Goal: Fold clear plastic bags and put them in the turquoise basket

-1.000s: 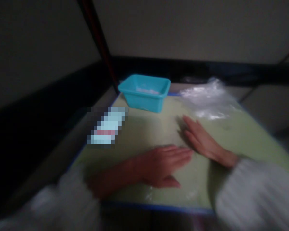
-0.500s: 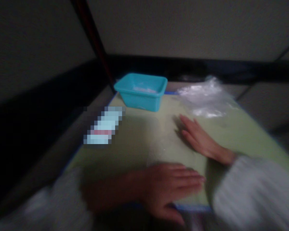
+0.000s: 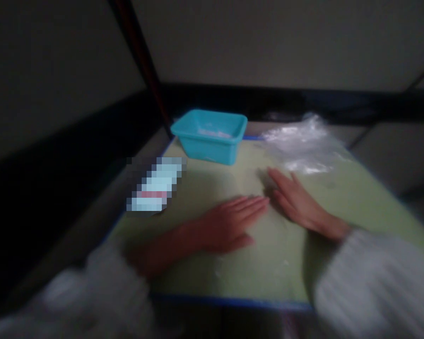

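Observation:
My left hand (image 3: 229, 225) lies palm down over the middle of the yellow-green tabletop (image 3: 183, 275), its fingers stretched toward the right. Close to its fingertips is my right hand (image 3: 297, 201), also flat, with the fingers pointing up and to the left. Neither hand grasps anything. Faint glints on the surface near the hands look like a thin clear plastic film (image 3: 284, 270), but its outline is too blurred to make out.
A turquoise plastic basin (image 3: 208, 149) stands at the far edge with something pale inside. Crumpled clear plastic (image 3: 304, 143) lies at the far right. At the left edge is a pixelated pale object (image 3: 159, 183). Walls rise behind and to the left.
My left hand has moved away from the near table edge, forward to the middle of the table and closer to the right hand. My right hand has barely moved.

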`<state>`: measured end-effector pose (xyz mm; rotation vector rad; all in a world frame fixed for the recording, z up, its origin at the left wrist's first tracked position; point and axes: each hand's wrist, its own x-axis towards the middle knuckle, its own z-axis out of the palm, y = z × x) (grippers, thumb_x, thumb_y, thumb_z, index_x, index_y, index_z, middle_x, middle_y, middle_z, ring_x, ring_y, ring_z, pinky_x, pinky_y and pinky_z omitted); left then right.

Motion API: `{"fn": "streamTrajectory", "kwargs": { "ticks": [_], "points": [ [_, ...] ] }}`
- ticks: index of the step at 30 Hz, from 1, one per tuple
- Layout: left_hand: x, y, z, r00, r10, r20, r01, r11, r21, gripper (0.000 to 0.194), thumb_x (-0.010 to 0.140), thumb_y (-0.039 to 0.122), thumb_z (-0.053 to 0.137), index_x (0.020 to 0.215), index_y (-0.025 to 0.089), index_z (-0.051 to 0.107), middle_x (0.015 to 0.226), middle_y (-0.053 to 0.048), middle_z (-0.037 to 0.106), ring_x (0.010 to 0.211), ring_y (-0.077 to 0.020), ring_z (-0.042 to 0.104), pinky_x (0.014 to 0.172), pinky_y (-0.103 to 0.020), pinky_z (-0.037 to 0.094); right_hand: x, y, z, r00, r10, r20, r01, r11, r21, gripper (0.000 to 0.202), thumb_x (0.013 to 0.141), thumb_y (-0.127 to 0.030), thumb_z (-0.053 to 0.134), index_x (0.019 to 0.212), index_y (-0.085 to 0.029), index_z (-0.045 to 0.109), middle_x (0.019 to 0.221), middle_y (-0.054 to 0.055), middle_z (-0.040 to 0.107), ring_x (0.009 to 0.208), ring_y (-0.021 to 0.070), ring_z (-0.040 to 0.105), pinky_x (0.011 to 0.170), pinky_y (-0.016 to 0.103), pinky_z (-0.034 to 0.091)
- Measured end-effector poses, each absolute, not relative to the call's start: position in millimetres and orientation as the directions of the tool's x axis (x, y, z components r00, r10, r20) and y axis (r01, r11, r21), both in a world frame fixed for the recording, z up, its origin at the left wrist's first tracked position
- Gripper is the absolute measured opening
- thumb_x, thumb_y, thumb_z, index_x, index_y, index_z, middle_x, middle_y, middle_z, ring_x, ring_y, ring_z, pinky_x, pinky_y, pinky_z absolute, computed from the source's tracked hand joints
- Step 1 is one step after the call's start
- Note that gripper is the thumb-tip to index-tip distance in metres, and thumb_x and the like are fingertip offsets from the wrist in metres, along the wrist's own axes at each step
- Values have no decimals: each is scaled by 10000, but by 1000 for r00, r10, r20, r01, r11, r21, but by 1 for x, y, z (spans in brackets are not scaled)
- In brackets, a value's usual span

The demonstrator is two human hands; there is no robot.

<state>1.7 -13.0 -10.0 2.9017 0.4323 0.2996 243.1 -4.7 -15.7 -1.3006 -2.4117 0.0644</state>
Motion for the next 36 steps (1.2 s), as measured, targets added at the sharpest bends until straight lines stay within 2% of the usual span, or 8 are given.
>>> {"fn": "streamTrajectory", "kwargs": {
  "ticks": [8,11,14,18,21,24,31,36],
  "points": [
    [-3,-7,-21,924,352,149,290,-900,326,608,934,391,350,1438,79,214,1518,-151,176,1415,-245,118,1155,-414,138,240,-8,-11,-508,774,377,763,608,-221,488,921,-214,302,1408,-194,274,1398,132,448,1298,271,393,1079,610,140],
    [-4,-2,-18,858,456,235,291,-810,509,535,945,330,308,1420,85,276,1503,-137,240,1397,-222,207,1149,-376,183,239,-15,3,-608,672,423,652,726,-217,349,930,-217,344,1255,-168,462,1230,138,576,1180,260,499,1048,564,244],
    [-6,10,-14,652,689,316,261,-595,760,479,946,357,312,1320,88,441,1404,-148,427,1316,-229,380,1114,-387,264,233,-33,21,-802,501,325,442,864,-241,223,933,-247,404,992,-148,595,933,101,635,906,206,575,838,386,445],
    [-10,25,-8,458,872,173,72,-230,971,423,888,419,448,1066,71,609,1126,-173,648,1088,-261,596,973,-414,425,220,-64,34,-936,342,79,308,907,-286,192,908,-274,469,843,-173,618,821,47,621,802,175,547,774,342,426],
    [-15,31,-2,525,850,39,-20,-33,999,402,817,438,570,968,72,644,955,-152,706,904,-240,673,854,-380,496,213,-77,33,-961,275,-6,261,903,-340,202,886,-273,512,729,-191,609,740,6,611,739,142,535,734,298,413],
    [-22,31,0,636,769,-69,27,67,997,378,794,425,618,924,75,673,886,-142,720,831,-221,689,794,-346,516,209,-80,28,-972,231,-33,226,896,-382,216,859,-279,548,669,-194,608,674,-8,602,682,134,524,701,285,412],
    [-29,34,-10,753,644,-132,126,55,991,340,799,386,637,936,80,694,909,-148,720,858,-215,689,773,-309,523,207,-80,25,-964,258,-58,258,870,-420,170,836,-227,543,703,-179,636,726,33,640,707,152,543,696,291,424],
    [-30,34,-9,766,630,-132,130,49,990,334,815,380,621,955,86,692,932,-143,718,871,-204,685,784,-299,519,209,-77,28,-956,282,-77,277,787,-551,116,774,-139,559,697,-182,633,734,33,636,739,153,559,728,291,442]
  ]
}}
